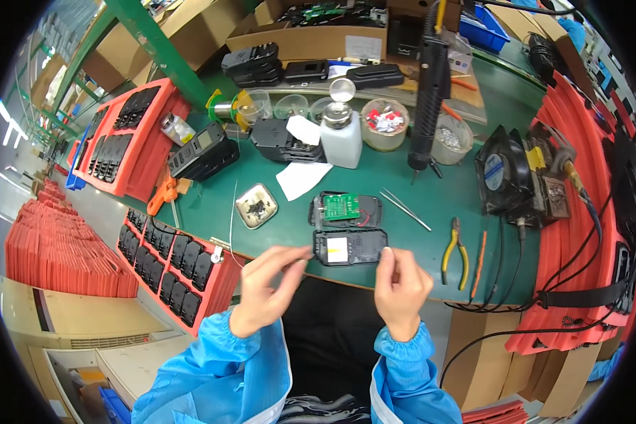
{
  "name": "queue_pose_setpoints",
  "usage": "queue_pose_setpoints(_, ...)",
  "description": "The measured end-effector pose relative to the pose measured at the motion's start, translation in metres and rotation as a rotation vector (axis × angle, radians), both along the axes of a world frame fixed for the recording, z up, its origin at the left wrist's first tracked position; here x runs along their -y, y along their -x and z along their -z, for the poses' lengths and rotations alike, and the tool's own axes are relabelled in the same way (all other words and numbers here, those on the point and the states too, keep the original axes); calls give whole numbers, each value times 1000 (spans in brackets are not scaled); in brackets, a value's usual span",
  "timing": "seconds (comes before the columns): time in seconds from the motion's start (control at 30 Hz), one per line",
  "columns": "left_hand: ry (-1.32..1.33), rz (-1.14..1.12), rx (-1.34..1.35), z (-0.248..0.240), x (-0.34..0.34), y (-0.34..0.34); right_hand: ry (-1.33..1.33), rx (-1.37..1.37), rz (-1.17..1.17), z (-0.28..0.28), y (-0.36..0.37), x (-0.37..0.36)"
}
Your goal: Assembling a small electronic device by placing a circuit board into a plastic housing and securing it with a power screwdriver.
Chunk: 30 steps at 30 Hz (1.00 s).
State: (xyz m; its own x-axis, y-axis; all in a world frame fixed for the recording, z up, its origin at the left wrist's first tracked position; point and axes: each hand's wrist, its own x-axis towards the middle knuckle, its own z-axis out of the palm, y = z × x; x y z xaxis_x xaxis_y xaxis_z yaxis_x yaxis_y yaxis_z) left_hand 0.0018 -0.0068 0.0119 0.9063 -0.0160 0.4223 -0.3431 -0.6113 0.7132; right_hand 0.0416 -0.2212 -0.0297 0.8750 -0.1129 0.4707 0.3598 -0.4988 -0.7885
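A black plastic housing half (364,247) with a white-and-yellow label lies at the bench's near edge. My left hand (267,281) has its fingertips closed at the left edge of this housing half. At the opposite edge, the thumb and fingers of my right hand (403,284) are pinched together on its right side. Just beyond lies a second black housing half (369,212), holding a green circuit board (340,206) with red wire beside it. Tweezers (405,210) rest to the right of the board. A small dish of screws (256,205) sits to the left.
Yellow-handled pliers (455,256) and an orange stick lie right. An electric screwdriver (427,106) hangs over the bench. A white pump bottle (341,138) and plastic cups stand behind. A black fan (503,169) and cables occupy the right; red trays of black housings (180,265) stand left.
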Motion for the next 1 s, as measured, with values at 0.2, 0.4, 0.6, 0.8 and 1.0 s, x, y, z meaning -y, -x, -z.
queue_pose_setpoints(0.2, 82, 166, 106, 8, -1, -42, -132, -197, 38, -15, 1, 0)
queue_pose_setpoints(0.4, 282, 129, 56, 24, -1, -42, -30, -139, 92, -40, -10, 10)
queue_pose_setpoints(0.6, 148, 150, 96, 30, -6, -42, 231, 70, 93, 4, 2, -1)
queue_pose_setpoints(0.8, 141, 222, 45, 25, 8, -47, 343, 107, 239, -2, -6, -6)
queue_pose_setpoints(1.0, 156, 220, 48, 32, 8, -39, 382, 9, 261, -11, -11, -13)
